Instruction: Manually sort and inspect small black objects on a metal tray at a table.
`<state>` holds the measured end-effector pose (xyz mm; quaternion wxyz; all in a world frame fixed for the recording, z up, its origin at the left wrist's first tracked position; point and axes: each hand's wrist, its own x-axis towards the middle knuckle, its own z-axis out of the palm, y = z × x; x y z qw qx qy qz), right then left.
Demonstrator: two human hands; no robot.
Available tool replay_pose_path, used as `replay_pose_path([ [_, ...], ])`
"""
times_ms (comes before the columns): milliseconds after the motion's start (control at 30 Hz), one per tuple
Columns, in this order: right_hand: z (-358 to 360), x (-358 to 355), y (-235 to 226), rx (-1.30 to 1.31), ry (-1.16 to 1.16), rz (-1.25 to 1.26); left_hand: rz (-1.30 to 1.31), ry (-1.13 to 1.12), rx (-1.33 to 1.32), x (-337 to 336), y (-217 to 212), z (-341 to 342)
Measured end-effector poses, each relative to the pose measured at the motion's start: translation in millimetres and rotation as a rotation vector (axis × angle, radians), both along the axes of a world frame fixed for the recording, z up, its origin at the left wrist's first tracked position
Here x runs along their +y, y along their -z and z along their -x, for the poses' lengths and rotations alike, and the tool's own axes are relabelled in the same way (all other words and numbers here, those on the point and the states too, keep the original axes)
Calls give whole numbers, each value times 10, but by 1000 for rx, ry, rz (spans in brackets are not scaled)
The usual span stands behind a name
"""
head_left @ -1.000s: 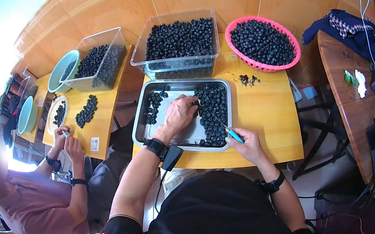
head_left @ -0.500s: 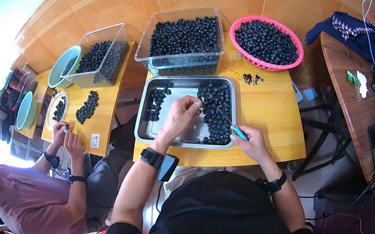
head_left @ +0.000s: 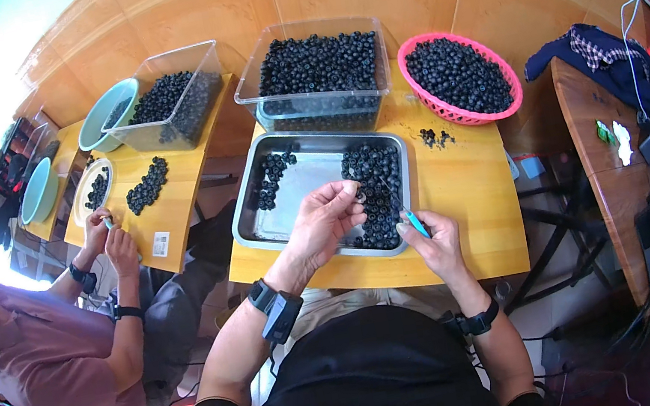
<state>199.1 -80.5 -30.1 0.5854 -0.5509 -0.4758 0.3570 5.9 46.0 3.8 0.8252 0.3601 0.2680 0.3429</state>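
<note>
Head view, looking down on a yellow table (head_left: 464, 204) that carries a steel tray (head_left: 260, 227) of dark round fruit. Far left of the tray, a seated co-worker in a pink shirt (head_left: 39, 358) works at a second table (head_left: 176, 199), both hands raised close together near a white plate (head_left: 80, 194) and a loose heap of the same fruit (head_left: 146, 185). Behind that heap stand a teal bowl (head_left: 102, 120) and a clear tub (head_left: 172, 99), each holding fruit.

Nearer the tray, the wearer's left hand (head_left: 327, 222) reaches in over its front edge, fingers curled narrow and pinched on a single berry (head_left: 359, 193) held just above the pile (head_left: 376, 194) on the tray's right half. A smaller cluster (head_left: 273, 177) lies along the tray's left side, with bare metal between the two. A dark wrist device (head_left: 278, 308) sits on the left forearm.

Behind the tray stands a large clear bin (head_left: 317, 83), heaped full. Just right of the tray's front corner, the right hand (head_left: 436, 240) rests over the table, closed around a thin teal-handled tool (head_left: 415, 222) whose tip points toward the held berry. A dark watch (head_left: 478, 320) circles that wrist.

Right of the bin sits a pink basket (head_left: 460, 79), also full, with a few stray berries (head_left: 435, 136) on the table in front of it. Farther right, a brown side table (head_left: 608, 179) holds dark clothing (head_left: 605, 66).
</note>
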Motion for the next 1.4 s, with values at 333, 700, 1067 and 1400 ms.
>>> replay_pose_path([
  [333,224,83,-153,67,51,-89,71,113,-99,-326,61,-134],
  [700,239,31,-242,68,-9,-107,78,228,-159,-412,68,-35],
  [1067,201,-5,-218,-103,-40,-170,95,256,-181,-468,128,4],
  [1400,258,14,-208,-308,49,-344,136,159,-119,-562,48,10],
])
